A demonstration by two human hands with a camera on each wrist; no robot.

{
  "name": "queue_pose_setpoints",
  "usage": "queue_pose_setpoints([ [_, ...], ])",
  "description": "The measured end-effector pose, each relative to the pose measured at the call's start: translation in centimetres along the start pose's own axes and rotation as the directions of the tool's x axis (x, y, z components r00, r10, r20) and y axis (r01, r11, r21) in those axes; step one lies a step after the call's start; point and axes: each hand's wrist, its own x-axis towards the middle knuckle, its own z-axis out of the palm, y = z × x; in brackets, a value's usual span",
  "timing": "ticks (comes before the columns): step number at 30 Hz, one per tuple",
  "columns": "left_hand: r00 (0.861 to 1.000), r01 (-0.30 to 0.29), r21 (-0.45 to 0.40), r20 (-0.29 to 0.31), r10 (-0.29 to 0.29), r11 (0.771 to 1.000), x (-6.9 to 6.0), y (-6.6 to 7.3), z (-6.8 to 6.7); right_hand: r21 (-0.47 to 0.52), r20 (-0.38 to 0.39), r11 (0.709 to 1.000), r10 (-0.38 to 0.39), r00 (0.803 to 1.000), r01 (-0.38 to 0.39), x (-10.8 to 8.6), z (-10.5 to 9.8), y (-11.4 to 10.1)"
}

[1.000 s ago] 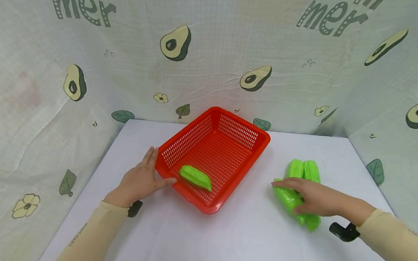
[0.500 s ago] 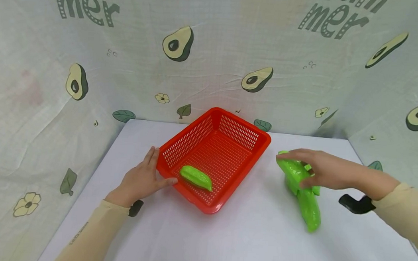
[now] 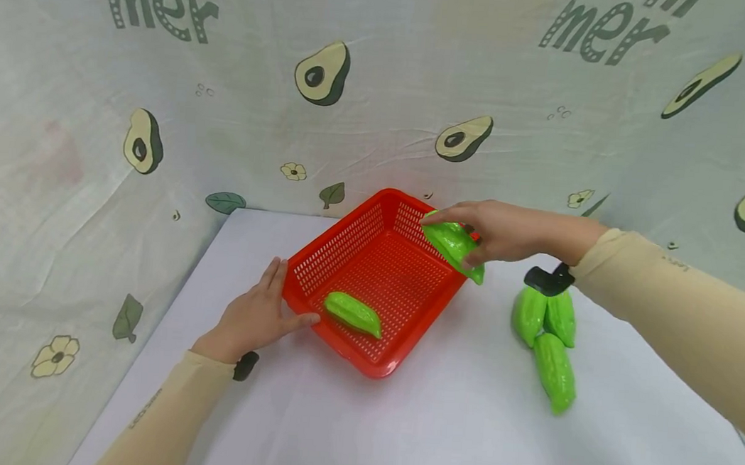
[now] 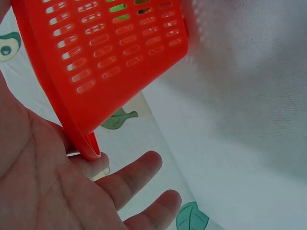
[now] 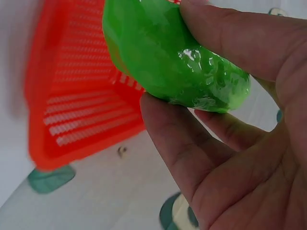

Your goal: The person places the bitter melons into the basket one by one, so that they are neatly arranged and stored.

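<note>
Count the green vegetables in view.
5: one green vegetable in the red basket, another in the right grip, three on the white table; the right sleeve might hide more.

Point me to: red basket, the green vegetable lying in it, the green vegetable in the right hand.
Red basket [image 3: 402,271]: head view, on its bare mesh floor.
Lying green vegetable [image 3: 353,313]: head view, mid-body.
Held green vegetable [image 5: 168,55]: right wrist view, middle of its visible side.
</note>
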Motion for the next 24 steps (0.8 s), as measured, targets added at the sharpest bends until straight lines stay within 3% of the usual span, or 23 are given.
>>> queue_pose_setpoints([
  [5,1.0,0.001,-0.002,0.003,-0.001,1.0,0.2,0.0,0.0,-0.019,0.055,1.0,-0.003,0.998,0.004,4.9,1.0,-1.8],
  [10,1.0,0.017,-0.004,0.011,-0.017,1.0,0.3,0.1,0.1,0.003,0.13,1.0,0.002,0.992,-0.003,8.5,3.4,-2.6],
  [18,1.0,0.021,-0.01,0.006,-0.021,1.0,0.2,0.2,0.1,0.003,0.224,1.0,0.014,0.974,-0.015,11.6,7.4,-2.7],
  [24,1.0,0.024,-0.008,0.003,-0.024,1.0,0.2,0.2,0.1,-0.008,0.298,1.0,0.028,0.954,-0.027,12.8,9.2,-2.8],
])
